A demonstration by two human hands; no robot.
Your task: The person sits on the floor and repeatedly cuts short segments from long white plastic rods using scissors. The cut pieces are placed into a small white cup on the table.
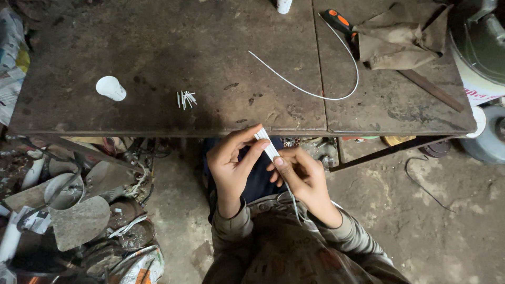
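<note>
Both hands meet just below the near edge of a dark, stained metal table (pixel 158 42). My left hand (pixel 231 168) and my right hand (pixel 302 176) together pinch a flat white bundle of thin wires (pixel 267 145) that sticks up between the fingertips. Thin strands trail from it down toward my lap. On the table a small pile of short white wire pieces (pixel 185 98) lies left of the hands, and a long white wire (pixel 315 79) curves across the right half.
A small white cup (pixel 110 88) lies on its side at the table's left. A cloth (pixel 402 34) and an orange-and-black handled tool (pixel 339 22) rest at the back right. Scrap metal and clutter (pixel 79 210) fill the floor at left. A grey wheel (pixel 492 139) stands at right.
</note>
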